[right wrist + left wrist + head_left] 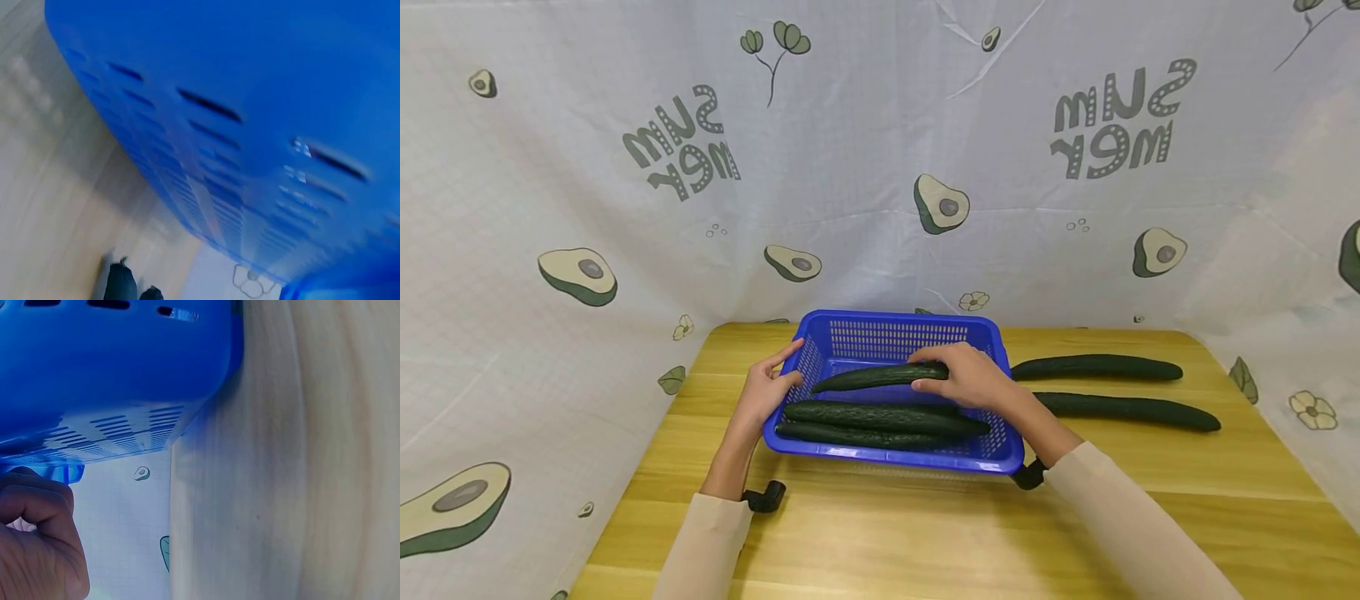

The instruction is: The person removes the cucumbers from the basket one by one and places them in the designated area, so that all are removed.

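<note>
A blue plastic basket (895,457) with slotted walls stands on the table. At its left rim my left hand (762,390) grips the edge, the thumb reaching inside and the index finger lying along the rim. Curled fingers of this hand also show at the lower left of the left wrist view. My right hand (966,377) reaches into the basket and holds a dark green cucumber (868,377) by its right end. Two more cucumbers, one (872,412) behind the other (857,435), lie along the basket's near side. The right wrist view shows mostly the basket's outer wall (262,69).
Right of the basket, two long cucumbers lie on the wooden table (887,533), one farther back (1101,367) and one nearer (1135,410). A white curtain (865,150) printed with avocados hangs behind the table and at its sides.
</note>
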